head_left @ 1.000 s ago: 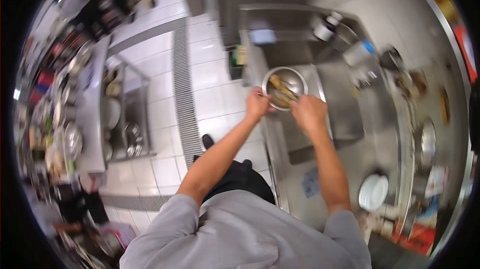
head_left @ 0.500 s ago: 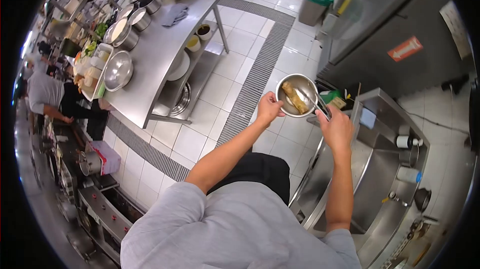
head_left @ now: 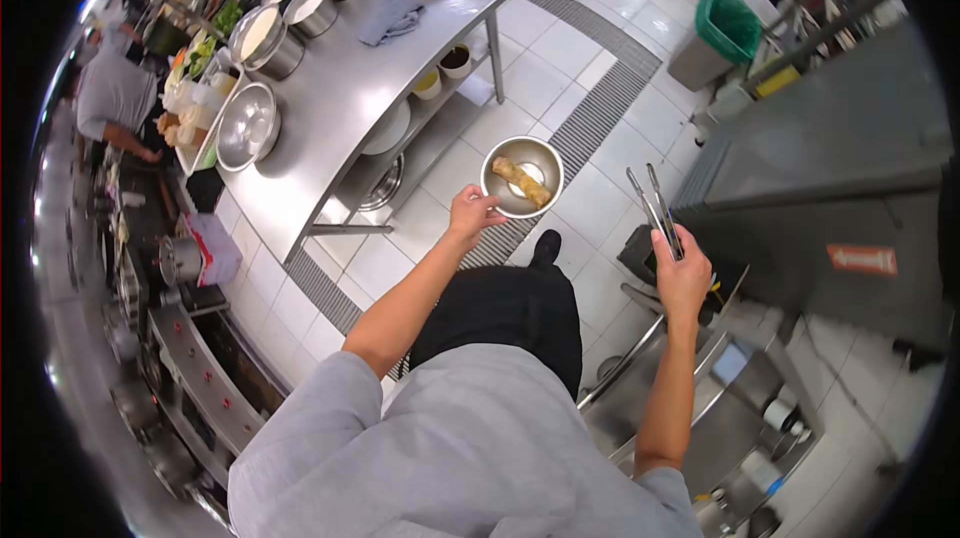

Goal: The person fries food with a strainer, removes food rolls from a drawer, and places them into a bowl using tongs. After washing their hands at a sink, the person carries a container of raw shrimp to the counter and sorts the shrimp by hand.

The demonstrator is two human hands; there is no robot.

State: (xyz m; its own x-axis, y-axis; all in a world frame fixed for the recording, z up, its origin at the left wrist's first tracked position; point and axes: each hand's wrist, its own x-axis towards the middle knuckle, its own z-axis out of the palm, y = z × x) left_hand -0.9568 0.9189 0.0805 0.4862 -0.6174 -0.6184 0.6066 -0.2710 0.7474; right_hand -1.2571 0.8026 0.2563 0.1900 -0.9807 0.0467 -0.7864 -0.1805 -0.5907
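Observation:
My left hand (head_left: 474, 216) grips the near left rim of a round metal bowl (head_left: 497, 194), with the thumb over the edge. Inside the bowl lies one browned, roll-shaped piece of food (head_left: 521, 181), which looks like a fried spring roll. My right hand (head_left: 683, 273) is closed around a pair of metal tongs (head_left: 655, 200). The tongs point away from me, their tips apart with nothing between them. A wide space over the floor separates the tongs from the bowl.
Left of me stands a steel table (head_left: 340, 88) with pots, a large metal bowl (head_left: 248, 126) and a grey cloth (head_left: 392, 18). A steel sink (head_left: 640, 378) is at my right, a green-lined bin (head_left: 728, 26) further ahead. Another person (head_left: 115, 88) works at far left.
The bowl has moved left with my left hand. My right hand has drawn the tongs out of the bowl and off to the right. My view has turned, and a foot now shows.

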